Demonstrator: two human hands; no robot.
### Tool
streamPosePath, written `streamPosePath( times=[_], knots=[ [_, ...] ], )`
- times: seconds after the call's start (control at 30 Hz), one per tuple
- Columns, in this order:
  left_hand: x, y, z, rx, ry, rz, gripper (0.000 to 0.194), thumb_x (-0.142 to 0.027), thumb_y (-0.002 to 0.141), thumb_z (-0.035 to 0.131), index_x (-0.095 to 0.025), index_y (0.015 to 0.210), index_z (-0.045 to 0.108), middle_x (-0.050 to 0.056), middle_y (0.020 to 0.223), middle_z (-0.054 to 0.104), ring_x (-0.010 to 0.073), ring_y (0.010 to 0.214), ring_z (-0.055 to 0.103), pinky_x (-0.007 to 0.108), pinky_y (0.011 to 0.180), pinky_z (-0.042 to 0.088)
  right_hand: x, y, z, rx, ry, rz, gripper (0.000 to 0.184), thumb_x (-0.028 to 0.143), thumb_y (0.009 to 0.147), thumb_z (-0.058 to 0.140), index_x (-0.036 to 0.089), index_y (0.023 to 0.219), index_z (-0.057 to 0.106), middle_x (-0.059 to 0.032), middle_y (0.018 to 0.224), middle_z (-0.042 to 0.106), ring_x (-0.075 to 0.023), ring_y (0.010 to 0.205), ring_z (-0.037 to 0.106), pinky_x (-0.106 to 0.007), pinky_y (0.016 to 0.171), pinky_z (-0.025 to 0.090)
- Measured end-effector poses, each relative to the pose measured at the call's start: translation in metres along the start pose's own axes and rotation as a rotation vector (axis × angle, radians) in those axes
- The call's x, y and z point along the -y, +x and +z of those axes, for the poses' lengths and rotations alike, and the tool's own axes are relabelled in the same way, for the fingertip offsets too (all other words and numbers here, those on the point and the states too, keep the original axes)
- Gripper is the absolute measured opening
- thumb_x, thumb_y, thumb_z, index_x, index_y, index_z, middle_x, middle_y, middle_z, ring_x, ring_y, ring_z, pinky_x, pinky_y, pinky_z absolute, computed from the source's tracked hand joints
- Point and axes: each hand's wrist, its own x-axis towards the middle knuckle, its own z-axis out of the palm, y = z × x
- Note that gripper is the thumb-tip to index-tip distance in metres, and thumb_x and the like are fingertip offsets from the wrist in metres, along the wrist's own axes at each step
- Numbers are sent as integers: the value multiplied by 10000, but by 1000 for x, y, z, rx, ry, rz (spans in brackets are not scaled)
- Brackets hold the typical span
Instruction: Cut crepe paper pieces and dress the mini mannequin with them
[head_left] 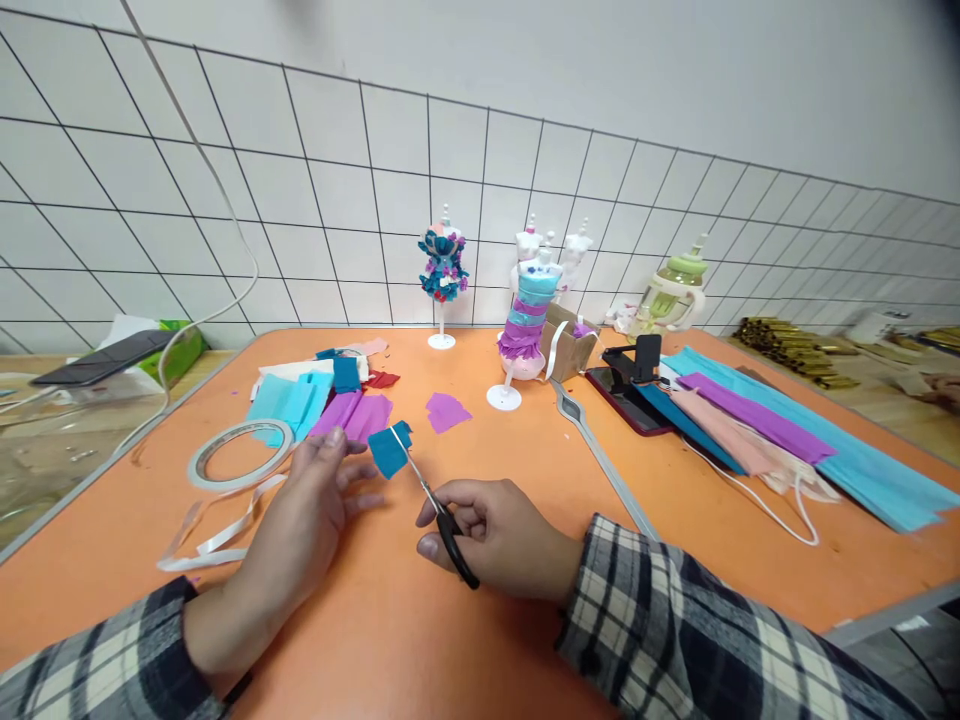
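My right hand (pixel 487 535) is closed around black-handled scissors (pixel 455 545), its fingers at the handle loops. The blades point up and to the left, with their tips at a small dark teal piece of crepe paper (pixel 388 453). To the left of this piece is my left hand (pixel 315 505), its fingers apart and the fingertips close to the paper's edge. Whether they touch it I cannot tell. Beyond lies a loose purple paper piece (pixel 448 412). Purple strips (pixel 358 413) and light blue strips (pixel 292 403) are heaped behind my left hand.
A tape roll (pixel 201 468) and white ribbon curls (pixel 225 545) lie at left. Small dress forms stand behind, one in teal (pixel 442 265), another in purple and blue (pixel 525 325). Rightward are a grey strap (pixel 611 470), a phone (pixel 626 402), long paper strips (pixel 892 490) and a bottle (pixel 671 295).
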Motion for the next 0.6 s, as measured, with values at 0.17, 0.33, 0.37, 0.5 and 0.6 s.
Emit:
streamPosePath(
  times=[0.17,0.33,0.37,0.5,0.6],
  knots=[
    [3,12,-8,145,47,-190,423,-580,692,789,-192,845,718,49,823,712,190,724,657,242,525,575,-1,1,-4,-25,-97,-24,239,439,816,686,226,922,660,79,550,450,-75,495,381,-189,449,262],
    [7,13,-7,153,-6,-79,208,-371,730,840,-211,837,760,17,835,744,134,761,657,187,718,580,6,0,-7,-3,-159,-40,214,421,807,696,222,880,665,88,530,437,-64,477,362,-184,444,255],
    [6,13,-7,157,-1,-54,188,-333,728,847,-216,849,762,7,849,744,125,780,654,173,747,571,7,-1,-7,1,-161,-38,214,421,806,697,222,877,666,89,528,439,-63,474,361,-184,442,255],
    [1,10,-4,180,72,18,291,-272,721,854,-243,989,746,-7,944,737,122,853,637,156,774,551,8,-1,-8,6,-143,-22,211,416,808,693,221,882,661,86,535,448,-64,478,372,-180,442,267],
    [0,9,-4,164,113,39,307,-269,720,856,-273,999,728,-32,874,714,112,790,621,141,674,533,7,-1,-8,28,-95,-5,220,411,802,698,217,895,656,76,569,478,-70,502,393,-178,454,285]
  ],
)
